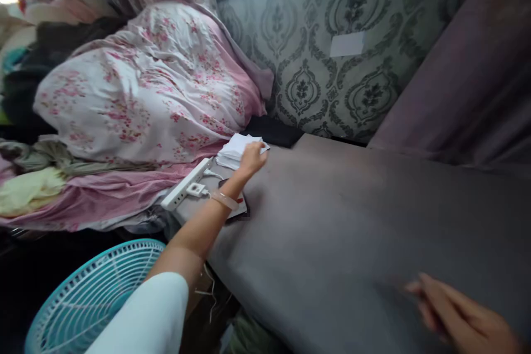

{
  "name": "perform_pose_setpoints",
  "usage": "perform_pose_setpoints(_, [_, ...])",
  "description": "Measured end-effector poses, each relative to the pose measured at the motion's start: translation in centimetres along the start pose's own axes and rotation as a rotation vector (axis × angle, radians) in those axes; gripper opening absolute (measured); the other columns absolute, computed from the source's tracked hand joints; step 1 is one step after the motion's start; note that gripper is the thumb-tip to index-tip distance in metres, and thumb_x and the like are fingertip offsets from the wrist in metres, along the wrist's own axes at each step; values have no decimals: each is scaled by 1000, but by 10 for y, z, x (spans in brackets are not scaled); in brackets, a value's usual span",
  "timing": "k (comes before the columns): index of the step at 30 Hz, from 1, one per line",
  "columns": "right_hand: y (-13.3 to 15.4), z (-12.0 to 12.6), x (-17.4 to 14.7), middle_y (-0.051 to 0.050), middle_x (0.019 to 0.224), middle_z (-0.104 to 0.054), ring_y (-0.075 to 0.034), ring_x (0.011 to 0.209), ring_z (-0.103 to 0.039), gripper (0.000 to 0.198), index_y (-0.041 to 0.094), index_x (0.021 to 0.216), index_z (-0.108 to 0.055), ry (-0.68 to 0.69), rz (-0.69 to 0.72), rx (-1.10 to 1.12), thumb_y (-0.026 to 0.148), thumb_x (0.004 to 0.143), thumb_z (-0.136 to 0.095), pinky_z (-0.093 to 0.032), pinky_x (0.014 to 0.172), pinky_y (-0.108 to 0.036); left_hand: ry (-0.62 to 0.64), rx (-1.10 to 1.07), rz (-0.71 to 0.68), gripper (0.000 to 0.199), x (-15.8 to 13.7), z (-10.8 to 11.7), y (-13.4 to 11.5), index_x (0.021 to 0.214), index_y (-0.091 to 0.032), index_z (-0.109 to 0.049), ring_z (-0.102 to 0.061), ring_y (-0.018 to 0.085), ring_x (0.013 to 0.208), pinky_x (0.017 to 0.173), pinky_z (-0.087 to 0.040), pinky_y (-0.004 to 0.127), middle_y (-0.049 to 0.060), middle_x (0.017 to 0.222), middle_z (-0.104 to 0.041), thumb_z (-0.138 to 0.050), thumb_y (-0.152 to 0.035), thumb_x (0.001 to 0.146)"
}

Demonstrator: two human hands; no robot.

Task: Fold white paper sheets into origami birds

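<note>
My left hand [254,158] reaches out to a stack of white paper [235,146] at the far left of the grey surface. Its fingers are curled at the stack's right edge and seem to pinch the paper there. A pale bracelet circles my left wrist. Under that forearm lies a dark-edged flat object [240,211], partly hidden. At the lower right, my right hand [460,310] hovers over the grey surface with its fingers pressed together in a pinch. Motion blurs its fingertips, so what they hold, if anything, cannot be made out.
A white power strip [186,185] with plugged-in cables lies at the surface's left edge. Behind the stack is a black flat item [276,131]. A turquoise fan [99,293] stands at lower left. Floral bedding [157,83] is heaped at left. A white card [347,44] is on the wallpaper.
</note>
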State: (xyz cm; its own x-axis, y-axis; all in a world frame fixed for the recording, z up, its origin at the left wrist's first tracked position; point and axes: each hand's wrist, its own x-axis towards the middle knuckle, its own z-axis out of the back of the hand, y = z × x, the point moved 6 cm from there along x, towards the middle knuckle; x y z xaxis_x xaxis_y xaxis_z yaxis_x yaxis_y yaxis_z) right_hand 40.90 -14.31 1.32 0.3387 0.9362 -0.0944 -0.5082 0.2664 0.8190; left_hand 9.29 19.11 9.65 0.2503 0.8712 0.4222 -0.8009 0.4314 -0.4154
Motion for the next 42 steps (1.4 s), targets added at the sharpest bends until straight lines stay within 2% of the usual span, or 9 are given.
perform_pose_setpoints(4, [20,-39,35,-1,55,-57,-15,48,-52,47,23,77,-66,199,-16,32,62,86,-41,-43,52,-29,42,109,182,39,34,13,66,110,-12,-62,-49,34,120,104,-33,43,17,118,-62,-64,-30,75])
perform_pose_setpoints(8, [24,-65,58,1,53,-54,-13,49,-48,51,19,80,-65,158,9,-33,60,89,-35,-38,53,-26,168,177,343,57,49,6,100,108,-11,-60,-51,37,119,97,-39,40,19,117,-62,-74,-45,64])
perform_pose_setpoints(19, [12,-64,60,1,54,-54,-13,52,-50,50,20,79,-65,141,73,-65,59,90,-35,-38,55,-24,282,82,410,54,49,-2,114,103,-14,-58,-61,24,92,66,-42,25,9,104,-66,-76,-42,60])
perform_pose_setpoints(25, [14,-65,60,1,55,-54,-13,50,-47,51,20,80,-65,180,47,-61,59,90,-33,-38,53,-25,309,-1,379,31,47,-5,111,77,-15,-63,-59,19,73,60,-40,25,1,71,-63,-77,-38,62])
perform_pose_setpoints(28, [14,-64,59,1,55,-54,-13,50,-48,51,20,81,-66,173,43,-73,59,90,-34,-38,54,-25,297,-22,394,25,43,-7,110,78,-12,-64,-59,16,70,63,-45,26,1,71,-62,-75,-34,72])
perform_pose_setpoints(31, [16,-63,59,1,55,-54,-13,51,-47,50,21,80,-66,166,53,-78,58,90,-34,-38,54,-25,232,-31,424,23,38,-3,108,92,-12,-63,-61,15,76,70,-52,31,3,87,-64,-63,-34,87])
perform_pose_setpoints(36, [19,-61,57,2,56,-55,-13,51,-48,49,21,82,-65,163,56,-65,58,91,-35,-38,55,-25,-107,2,471,19,36,33,90,92,-10,-64,-59,31,100,80,-47,37,13,95,-65,-64,-20,76])
perform_pose_setpoints(39, [19,-60,56,1,56,-55,-13,52,-48,48,20,82,-65,168,63,-64,58,91,-36,-37,55,-26,-358,24,464,27,34,58,57,111,-10,-53,-45,31,123,96,-39,39,19,122,-54,-46,-17,86])
perform_pose_setpoints(42, [17,-62,56,1,56,-55,-13,50,-48,48,19,82,-65,172,76,-31,59,90,-38,-37,53,-26,-495,-121,403,26,23,58,5,115,-12,-46,-52,23,114,100,-39,33,13,117,-56,-40,-16,90])
